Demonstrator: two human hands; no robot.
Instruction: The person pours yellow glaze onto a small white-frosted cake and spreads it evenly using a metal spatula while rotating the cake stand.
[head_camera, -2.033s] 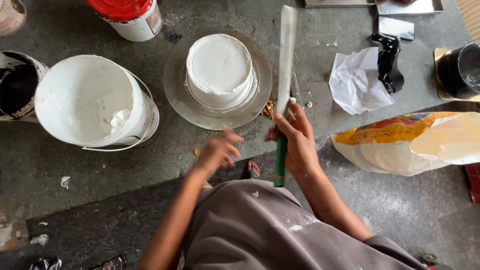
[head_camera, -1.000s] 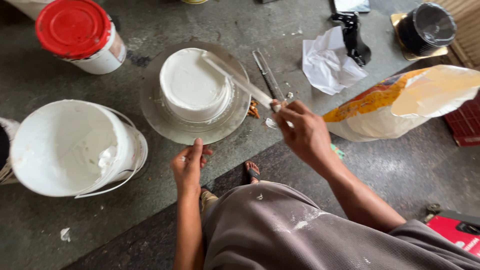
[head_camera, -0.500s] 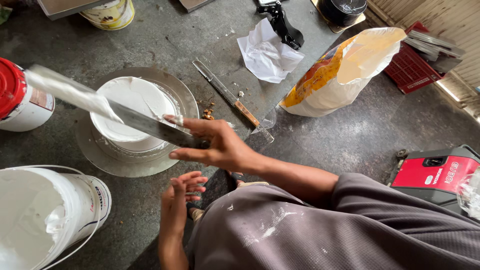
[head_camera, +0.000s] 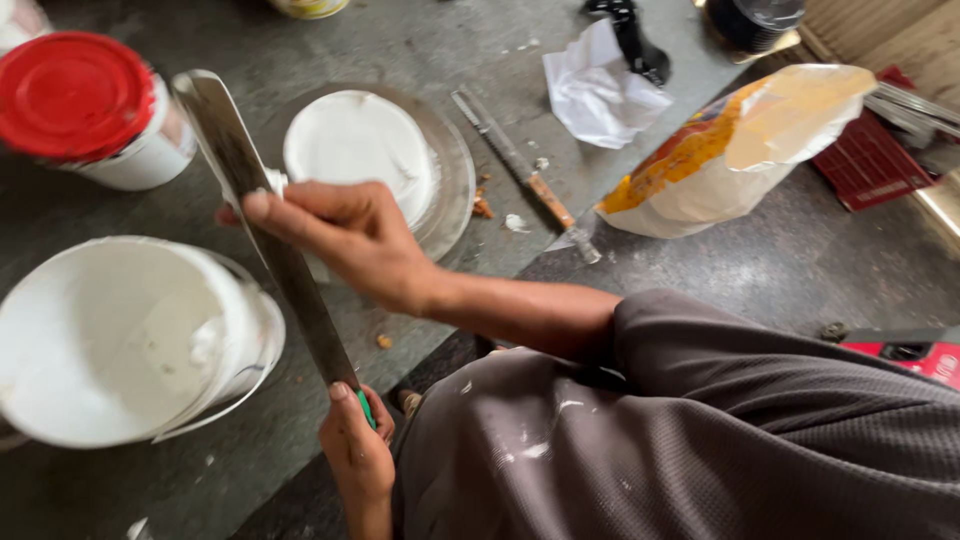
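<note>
Steel spatula (head_camera: 262, 220): left hand (head_camera: 356, 455) fingers grip its handle, right hand (head_camera: 345, 235) fingers pinch its blade; two buckets.

Long palette knife (head_camera: 262, 220): dull grey metal blade, smeared, green plastic handle end. White cake (head_camera: 358, 145) matt and smooth on a brushed metal turntable (head_camera: 452, 190); white plastic bucket (head_camera: 120, 340) streaked inside, tub with glossy red plastic lid (head_camera: 70, 95). Crumpled white paper (head_camera: 600, 95), shiny plastic bag (head_camera: 740, 150), rough mottled grey stone floor (head_camera: 760, 260), matt grey woven cloth (head_camera: 700, 440) with white flecks.

Grey, scuffed concrete floor (head_camera: 420, 40) spattered with white bits, wooden planks (head_camera: 900, 40) top right, soft even daylight.
</note>
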